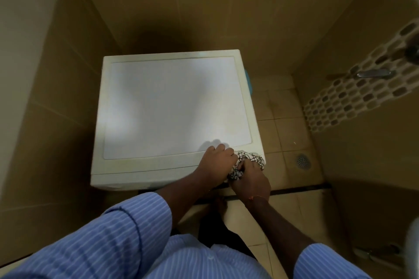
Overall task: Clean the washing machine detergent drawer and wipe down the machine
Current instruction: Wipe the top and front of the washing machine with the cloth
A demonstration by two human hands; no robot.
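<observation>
A cream-white washing machine (172, 102) stands below me against the tiled back wall, seen from above. A black-and-white patterned cloth (251, 161) lies bunched on its front right corner. My left hand (216, 162) rests on the front edge of the machine's top with its fingers curled at the cloth's left side. My right hand (250, 180) grips the cloth from the front, fingers wrapped into it. The detergent drawer is hidden under the top's front edge.
Tan tiled walls close in at left and back. To the right is a tiled floor with a round drain (302, 161), a mosaic strip and metal tap (374, 73) on the right wall, and something blue (249, 81) behind the machine.
</observation>
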